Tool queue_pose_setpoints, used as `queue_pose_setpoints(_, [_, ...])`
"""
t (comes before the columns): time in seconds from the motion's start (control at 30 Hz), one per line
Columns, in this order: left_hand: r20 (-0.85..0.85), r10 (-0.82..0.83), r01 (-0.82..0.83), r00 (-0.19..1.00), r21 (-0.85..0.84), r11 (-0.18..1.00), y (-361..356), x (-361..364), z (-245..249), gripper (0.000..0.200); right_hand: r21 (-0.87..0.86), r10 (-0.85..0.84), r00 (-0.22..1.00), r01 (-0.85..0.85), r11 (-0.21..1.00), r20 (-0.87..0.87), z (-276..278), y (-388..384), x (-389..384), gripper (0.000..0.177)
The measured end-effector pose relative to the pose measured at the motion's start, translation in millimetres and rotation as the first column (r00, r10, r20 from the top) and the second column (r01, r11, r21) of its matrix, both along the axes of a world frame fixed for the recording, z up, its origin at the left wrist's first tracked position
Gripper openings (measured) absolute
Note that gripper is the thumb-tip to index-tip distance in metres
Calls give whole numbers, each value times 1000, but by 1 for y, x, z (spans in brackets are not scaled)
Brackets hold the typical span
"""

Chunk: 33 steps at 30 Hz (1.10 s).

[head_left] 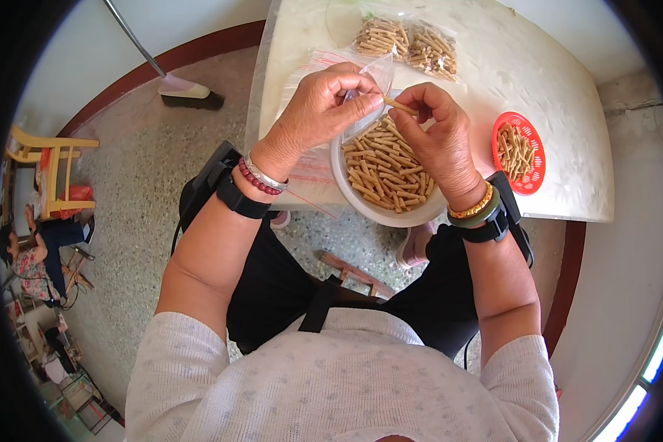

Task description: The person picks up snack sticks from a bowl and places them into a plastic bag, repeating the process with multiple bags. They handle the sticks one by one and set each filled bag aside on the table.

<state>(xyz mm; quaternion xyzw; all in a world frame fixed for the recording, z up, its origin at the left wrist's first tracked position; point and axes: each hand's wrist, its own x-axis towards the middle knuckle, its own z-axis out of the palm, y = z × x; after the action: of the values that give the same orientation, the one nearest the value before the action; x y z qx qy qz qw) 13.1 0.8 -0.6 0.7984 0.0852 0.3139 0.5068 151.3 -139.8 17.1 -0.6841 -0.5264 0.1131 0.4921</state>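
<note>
Above a white bowl (338,171) of short tan sticks (390,166), both hands are close together. My left hand (328,103) is closed on a clear plastic bag (376,74), its thumb and fingers pinched at the bag's edge. My right hand (440,132) pinches one tan stick (399,105) between thumb and fingers, and the stick's far end meets my left fingertips. Under my left wrist lie flat clear bags with red seal lines (313,173). Two filled bags of sticks (431,51) rest at the table's back.
A red basket (539,158) with more sticks stands on the table (574,110) at the right. A broom (191,92) is on the floor at the upper left. Further left are a wooden chair (54,173) and a seated person (33,261).
</note>
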Motion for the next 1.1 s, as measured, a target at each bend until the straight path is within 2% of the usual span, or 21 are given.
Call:
queue_pose_setpoints(0.3, [-25, -14, 13, 1000, -44, 999, -2, -1, 5, 11, 13, 20, 1000, -20, 1000, 16, 1, -1, 0, 17])
queue_pose_setpoints(0.4, [-62, -31, 24, 998, -99, 995, -2, -4, 9, 11, -6, 32, 997, -32, 999, -65, -2, -1, 1, 17])
queue_pose_setpoints(0.47, [-76, -49, 39, 996, -132, 991, -3, -4, 9, 12, 5, 60, 970, -60, 998, -237, -5, -1, 2, 15])
queue_pose_setpoints(0.57, [-108, -81, 64, 991, -151, 986, -3, -3, 6, 11, 33, 78, 946, -72, 997, -315, -5, 0, 1, 14])
queue_pose_setpoints(0.67, [-13, -86, 83, 996, -124, 989, -2, 1, -2, 9, 60, 98, 926, -82, 995, -364, -4, 0, -2, 12])
queue_pose_setpoints(0.77, [-39, -76, 72, 996, -106, 992, -3, 0, 2, 8, 76, 132, 892, -109, 991, -433, -8, -1, 1, 12])
queue_pose_setpoints(0.8, [-98, -84, 74, 992, -99, 992, -4, -2, 6, 8, 76, 131, 891, -109, 991, -434, -6, -1, -1, 12])
queue_pose_setpoints(0.87, [-157, -90, 76, 984, -91, 993, -5, -2, 7, 9, 284, 227, 768, -61, 957, -599, 2, 0, -5, 13])
queue_pose_setpoints(0.93, [-64, -75, 66, 995, -129, 989, -8, 1, 4, 8, 303, 260, 771, -92, 949, -581, 8, -2, -6, 12])
queue_pose_setpoints(1.0, [-62, -65, 59, 996, -98, 994, -7, 1, 3, 9, 322, 291, 774, -120, 939, -562, 8, -2, -5, 11])
queue_pose_setpoints(1.07, [-62, -58, 54, 996, -66, 996, -8, 0, 4, 9, 188, 235, 854, -165, 968, -464, 4, -1, -3, 9])
queue_pose_setpoints(1.1, [-90, -20, 16, 996, -42, 999, -8, -2, 5, 8, 188, 234, 854, -163, 969, -465, 3, 0, -3, 9])
